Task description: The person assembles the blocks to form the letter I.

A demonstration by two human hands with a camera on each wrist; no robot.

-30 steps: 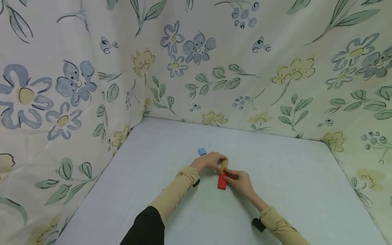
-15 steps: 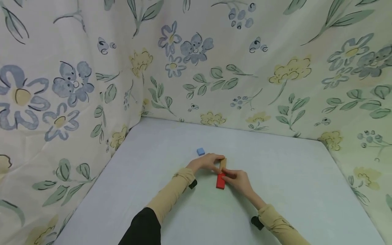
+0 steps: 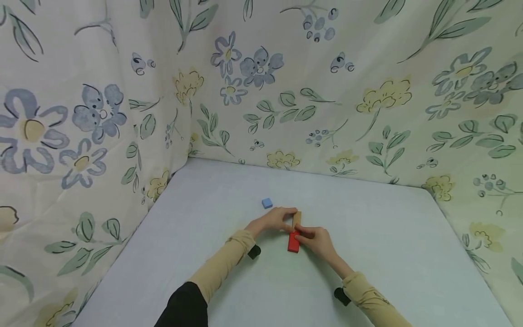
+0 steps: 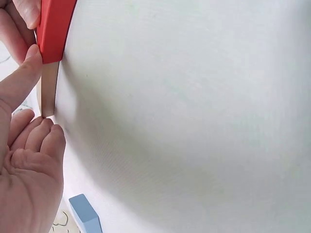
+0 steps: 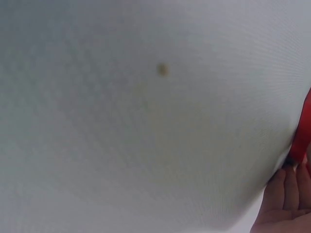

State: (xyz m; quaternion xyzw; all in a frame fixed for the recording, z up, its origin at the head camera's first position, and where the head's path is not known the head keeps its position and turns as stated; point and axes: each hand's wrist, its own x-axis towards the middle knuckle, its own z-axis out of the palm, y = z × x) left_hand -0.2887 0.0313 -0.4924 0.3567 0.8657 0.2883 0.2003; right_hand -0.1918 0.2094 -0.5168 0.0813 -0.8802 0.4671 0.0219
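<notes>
A red block (image 3: 293, 245) and a plain wooden block (image 3: 297, 219) lie end to end on the white table, the wooden one farther away. My left hand (image 3: 271, 220) holds the wooden block, fingertips at its far end and thumb near the joint with the red block. My right hand (image 3: 318, 240) pinches the red block near that joint, from the right. In the left wrist view the wooden block (image 4: 48, 90) meets the red block (image 4: 54, 34). Only part of the red block (image 5: 303, 128) shows in the right wrist view, beside the right fingers.
A small blue block (image 3: 267, 203) rests on the table (image 3: 388, 254) beyond the left hand. Floral-printed cloth (image 3: 282, 113) hangs behind and at both sides of the table. Both wrists carry small black cameras.
The left wrist and forearm have shifted slightly left and lower. Both hands stay at the blocks, and the blocks keep their arrangement. The whole view has shifted slightly.
</notes>
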